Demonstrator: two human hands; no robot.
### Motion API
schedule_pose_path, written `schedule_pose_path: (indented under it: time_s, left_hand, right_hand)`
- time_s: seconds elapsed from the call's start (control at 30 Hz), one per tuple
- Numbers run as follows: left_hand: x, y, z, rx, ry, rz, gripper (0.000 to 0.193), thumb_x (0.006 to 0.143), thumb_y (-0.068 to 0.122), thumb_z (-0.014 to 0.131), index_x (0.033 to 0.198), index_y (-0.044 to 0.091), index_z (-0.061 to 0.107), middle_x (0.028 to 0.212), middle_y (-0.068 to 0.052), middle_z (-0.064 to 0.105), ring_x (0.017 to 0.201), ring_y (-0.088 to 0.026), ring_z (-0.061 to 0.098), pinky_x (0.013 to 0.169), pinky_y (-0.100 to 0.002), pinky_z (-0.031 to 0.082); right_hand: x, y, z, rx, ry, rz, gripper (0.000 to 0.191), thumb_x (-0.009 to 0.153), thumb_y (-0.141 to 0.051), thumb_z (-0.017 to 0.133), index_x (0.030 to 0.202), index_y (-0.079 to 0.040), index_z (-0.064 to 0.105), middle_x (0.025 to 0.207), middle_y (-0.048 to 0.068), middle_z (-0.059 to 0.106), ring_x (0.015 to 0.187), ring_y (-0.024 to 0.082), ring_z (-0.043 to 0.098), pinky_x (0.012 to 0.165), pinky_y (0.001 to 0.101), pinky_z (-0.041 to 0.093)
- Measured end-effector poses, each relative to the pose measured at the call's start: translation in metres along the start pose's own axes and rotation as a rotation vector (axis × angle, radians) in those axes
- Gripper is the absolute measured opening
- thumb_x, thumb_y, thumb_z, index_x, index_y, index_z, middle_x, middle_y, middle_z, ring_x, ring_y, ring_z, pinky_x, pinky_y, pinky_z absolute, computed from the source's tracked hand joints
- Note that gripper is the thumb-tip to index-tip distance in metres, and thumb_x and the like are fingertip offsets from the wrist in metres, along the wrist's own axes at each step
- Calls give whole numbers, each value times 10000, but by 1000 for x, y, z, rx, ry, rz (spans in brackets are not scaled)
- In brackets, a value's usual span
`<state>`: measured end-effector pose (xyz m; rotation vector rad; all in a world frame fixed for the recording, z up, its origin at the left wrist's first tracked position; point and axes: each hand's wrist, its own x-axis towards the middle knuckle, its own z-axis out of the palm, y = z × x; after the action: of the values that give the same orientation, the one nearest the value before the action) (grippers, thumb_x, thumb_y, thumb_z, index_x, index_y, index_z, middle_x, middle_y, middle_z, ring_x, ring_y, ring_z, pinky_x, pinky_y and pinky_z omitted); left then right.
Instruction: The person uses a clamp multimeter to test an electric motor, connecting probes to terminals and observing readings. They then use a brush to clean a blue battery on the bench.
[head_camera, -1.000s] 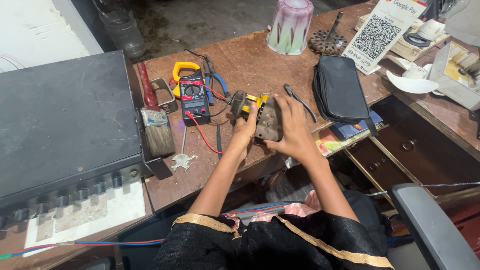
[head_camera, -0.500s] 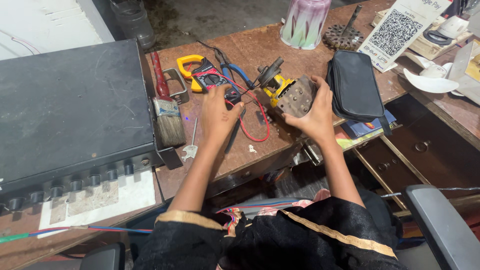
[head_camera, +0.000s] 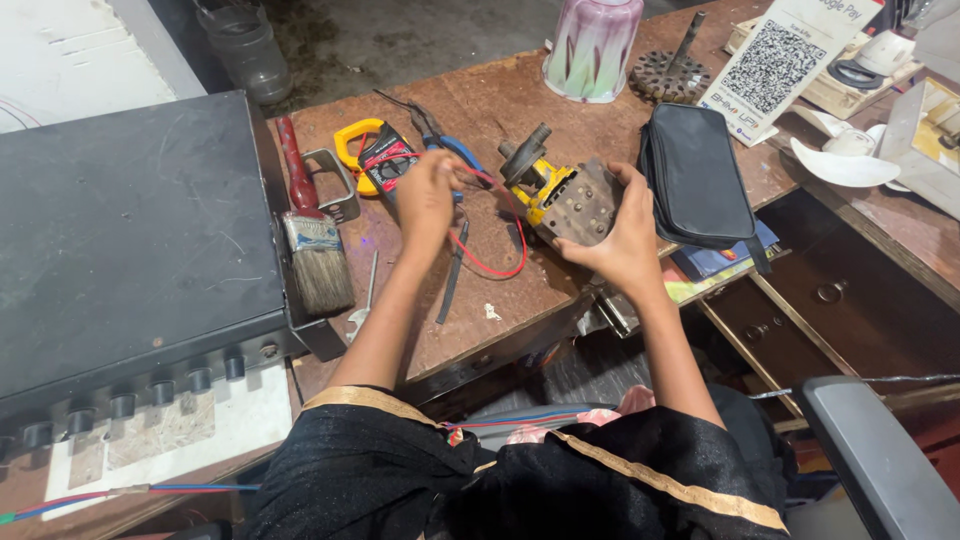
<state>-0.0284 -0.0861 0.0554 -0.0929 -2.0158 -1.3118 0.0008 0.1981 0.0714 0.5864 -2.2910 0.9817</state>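
My right hand (head_camera: 622, 232) grips a small grimy motor part (head_camera: 570, 198) with yellow windings and a dark shaft, resting on the brown wooden desk (head_camera: 490, 110). My left hand (head_camera: 428, 192) is closed over the red test lead (head_camera: 492, 235) beside a yellow and black clamp meter (head_camera: 372, 152). The red wire loops from that hand toward the motor part. A black probe (head_camera: 452, 270) lies on the desk below my left hand.
A large black amplifier box (head_camera: 130, 250) fills the left. A red-handled paintbrush (head_camera: 308, 235) lies beside it. A black pouch (head_camera: 695, 175), a painted vase (head_camera: 592, 45), a gear (head_camera: 668, 72), a code card (head_camera: 780, 60) and an open drawer (head_camera: 810, 310) stand right.
My left hand left the motor part and moved left to the clamp meter, taking the red lead. My right hand kept hold of the motor part. The camera view shifted.
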Motion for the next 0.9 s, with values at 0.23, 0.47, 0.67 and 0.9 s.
schedule_pose_path:
  time_s: [0.23,0.47,0.67,0.9]
  left_hand:
    - [-3,9,-27,-266,20,-133,182,1068,102,504,1026,11,656,751,-28,631,718,-130,747,656,-271,534]
    - [-24,35,-57,-233,-189,-129,141,1019,62,504,1097,35,618,839,6,640,737,-83,668,693,-262,578]
    - [-36,67,-76,-286,-281,-122,156,933,70,640,1088,49,646,844,19,659,722,-59,653,660,-253,562]
    - [-49,106,-86,-193,-356,-116,212,974,170,685,1148,54,714,778,25,610,691,-39,555,622,-232,513]
  right_hand:
    - [3,6,-4,31,40,58,1020,598,-286,957,1403,-5,398,1329,226,547,1246,386,556,1086,443,447]
    - [9,12,7,10,92,170,961,623,-293,949,1367,7,420,1294,238,575,1190,391,588,1039,448,474]
    - [21,15,12,-47,58,156,925,618,-314,954,1327,25,466,1264,246,602,1164,401,569,1018,468,469]
    - [41,4,43,-236,-34,162,1000,533,-360,979,1287,50,467,1267,279,558,1185,456,503,1032,490,427]
